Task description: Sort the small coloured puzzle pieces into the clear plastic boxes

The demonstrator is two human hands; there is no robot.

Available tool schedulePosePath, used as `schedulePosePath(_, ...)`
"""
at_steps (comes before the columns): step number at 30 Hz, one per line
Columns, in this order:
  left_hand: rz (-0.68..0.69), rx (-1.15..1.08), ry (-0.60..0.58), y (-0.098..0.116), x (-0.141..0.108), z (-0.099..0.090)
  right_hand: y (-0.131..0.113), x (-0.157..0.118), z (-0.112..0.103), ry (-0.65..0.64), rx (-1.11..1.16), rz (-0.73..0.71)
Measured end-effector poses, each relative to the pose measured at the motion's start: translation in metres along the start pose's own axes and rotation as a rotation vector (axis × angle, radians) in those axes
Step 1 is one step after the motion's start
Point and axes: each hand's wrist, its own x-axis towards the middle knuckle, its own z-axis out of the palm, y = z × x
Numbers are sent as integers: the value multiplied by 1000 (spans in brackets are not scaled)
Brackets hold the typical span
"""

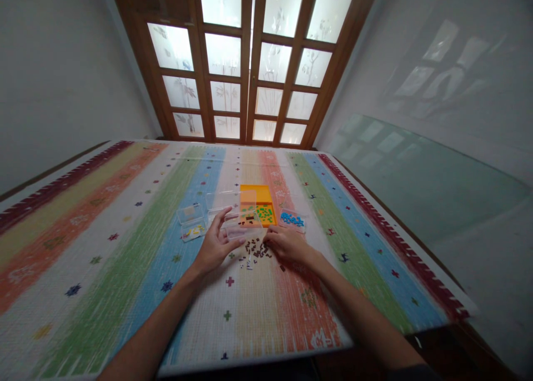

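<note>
My left hand [215,242] grips the left side of a clear plastic box [244,225], its fingers and thumb around the edge. A few dark brown pieces lie in this box. At the pile of small brown toy bricks [252,246] on the cloth, my right hand [286,243] has its fingertips pinched together. What they hold, if anything, is too small to make out. Some small white or purplish pieces [249,264] lie just in front of the brown ones.
Behind the clear box stands an open yellow case [256,194] with green pieces. To the right is a clear container of blue pieces [292,220]; at left, a small open clear box [192,232] holds yellow and white pieces. A striped tablecloth [166,309] covers the table.
</note>
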Motion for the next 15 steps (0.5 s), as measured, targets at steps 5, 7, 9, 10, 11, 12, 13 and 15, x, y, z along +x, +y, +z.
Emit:
schedulePosePath(5, -12, -7, -4, 0, 0, 0, 6, -2, -4, 43, -76, -2)
schedulePosePath(7, -17, -11, -5, 0, 0, 0, 9, -3, -12, 93, -63, -8)
schedulePosePath(9, -18, -16, -9, 1, 0, 1, 10, -2, -25, 152, -28, -27)
schedulePosePath(10, -17, -16, -12, 1, 0, 1, 8, -1, -33, 190, -5, -35)
schedulePosePath(11, -17, -15, -15, 2, -1, 2, 6, 0, -41, 230, 18, -38)
schedulePosePath(12, -19, -13, -19, 2, -1, 3, 3, 3, -48, 260, 39, -50)
schedulePosePath(13, -21, -11, -23, 2, -2, 3, -1, 6, -55, 277, 56, -64)
schedulePosePath(15, -25, -9, -26, 1, -3, 5, -12, 15, -63, 283, 75, -97)
